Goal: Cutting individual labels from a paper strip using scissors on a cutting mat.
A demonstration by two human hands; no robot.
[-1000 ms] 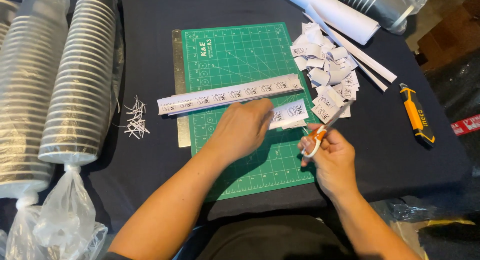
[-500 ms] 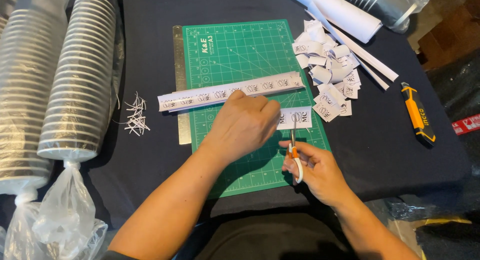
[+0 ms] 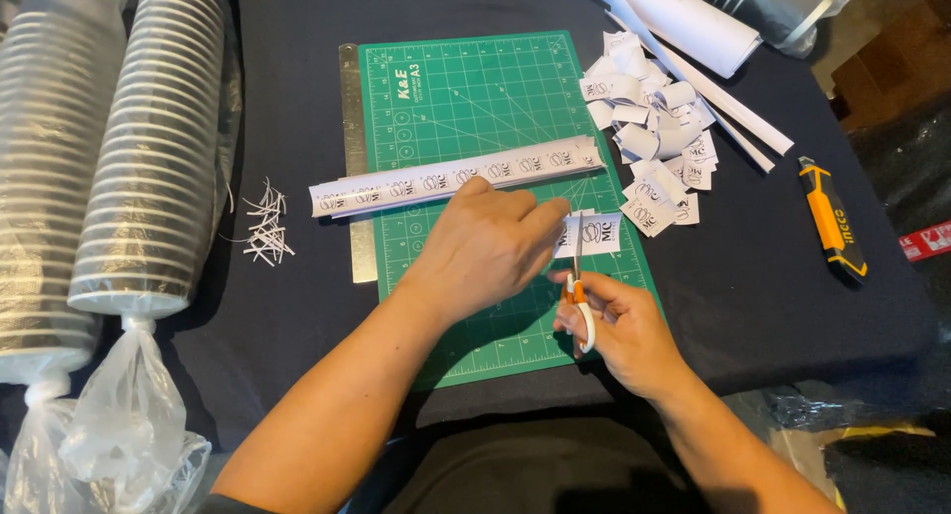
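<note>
My left hand [image 3: 487, 245] sits at the centre of the frame, fingers curled down and pinching the near end of a short printed paper strip [image 3: 597, 233], which lies flat on the green cutting mat [image 3: 466, 98] just right of my fingertips. My right hand [image 3: 616, 328], lower and right of centre, is closed through the orange loops of the scissors [image 3: 578, 286], and the blades point up the frame toward the strip, nearly at its left edge. I cannot tell how far the blades are parted; they are thin and partly blurred.

To cut this well, I judge I should keep the left pinch close to the cut line so the paper does not flap, hold the blades square to the strip's long edge, and close them in the gap between two printed marks, not through one. Keeping the strip low over the mat should help the cut piece drop cleanly.

Just above my left hand a longer printed strip [image 3: 456, 177] lies slantwise across the mat, its left end over the steel ruler [image 3: 354, 108] along the mat's left side. At the upper right is the heap of cut labels [image 3: 649, 128], with paper rolls [image 3: 684, 19] beyond. A yellow utility knife [image 3: 830, 219] lies at the right, thin paper slivers [image 3: 265, 222] at the left, and bagged stacks of cups [image 3: 149, 148] fill the far left.
</note>
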